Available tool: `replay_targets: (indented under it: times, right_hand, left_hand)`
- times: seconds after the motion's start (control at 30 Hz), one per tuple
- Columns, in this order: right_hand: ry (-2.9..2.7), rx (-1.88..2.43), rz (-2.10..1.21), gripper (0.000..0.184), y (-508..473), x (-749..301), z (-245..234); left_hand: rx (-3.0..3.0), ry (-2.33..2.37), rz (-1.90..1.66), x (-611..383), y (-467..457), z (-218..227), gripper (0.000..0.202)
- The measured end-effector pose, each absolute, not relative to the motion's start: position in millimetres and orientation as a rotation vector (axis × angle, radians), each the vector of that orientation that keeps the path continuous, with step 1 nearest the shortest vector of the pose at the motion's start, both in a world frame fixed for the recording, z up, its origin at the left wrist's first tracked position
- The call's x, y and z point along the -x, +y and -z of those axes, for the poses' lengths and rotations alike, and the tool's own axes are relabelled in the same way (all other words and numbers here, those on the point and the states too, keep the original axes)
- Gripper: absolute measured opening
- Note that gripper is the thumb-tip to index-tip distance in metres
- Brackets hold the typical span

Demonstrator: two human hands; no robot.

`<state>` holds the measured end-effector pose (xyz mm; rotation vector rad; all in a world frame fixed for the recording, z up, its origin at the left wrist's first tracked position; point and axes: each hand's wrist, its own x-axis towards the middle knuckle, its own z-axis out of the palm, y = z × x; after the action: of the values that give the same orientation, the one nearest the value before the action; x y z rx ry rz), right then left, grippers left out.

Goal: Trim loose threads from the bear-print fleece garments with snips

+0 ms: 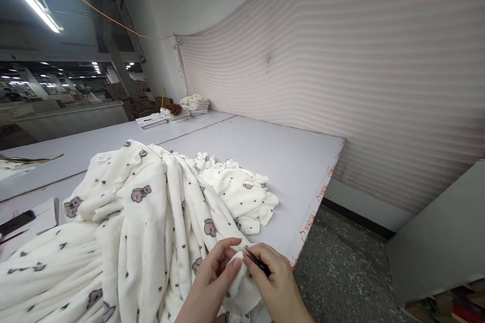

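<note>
A large white plush fabric piece (142, 232) printed with grey-brown animals and small dark marks lies in folds over the table's near side. My left hand (217, 275) pinches an edge of it between thumb and fingers, close to the table's front right edge. Beside it, my right hand (275, 280) is closed around slim black thread snips (259, 263), their tip at the pinched cloth. The tip is small and partly hidden by the fingers. A fold of the same cloth hangs below and between both hands.
A grey-white table (273, 146) with red-printed tape along its right edge carries paper stacks (195, 105) at the back. At left lie a dark phone (17, 223) and papers. A striped cloth (341, 60) hangs behind; a grey panel (439, 232) stands right.
</note>
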<state>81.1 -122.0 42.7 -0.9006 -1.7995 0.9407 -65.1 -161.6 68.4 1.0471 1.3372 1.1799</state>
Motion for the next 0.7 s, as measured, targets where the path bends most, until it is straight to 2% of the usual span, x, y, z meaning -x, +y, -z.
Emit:
replay_targets:
  times: [0.13,0.4,0.6,0.7]
  right_hand:
    - [-1.738,1.034,-0.913,0.026,-121.9,-76.5,-39.0]
    - [-1.605,1.021,-1.107,0.025,-125.8,-93.4,-33.4]
    - [-1.626,1.049,-1.338,0.02,-120.6,-95.6,-41.7]
    - [-1.566,1.049,-1.446,0.024,-116.0,-97.9,-41.9]
  left_hand:
    - [-1.235,1.418,-1.006,64.2,-160.1,-70.7,0.031]
    - [-0.797,1.23,-1.23,59.1,-157.3,-56.8,0.034]
    - [-0.929,1.236,-1.194,52.1,-157.1,-57.9,0.033]
    - [-0.994,1.288,-1.13,53.3,-155.5,-56.8,0.033]
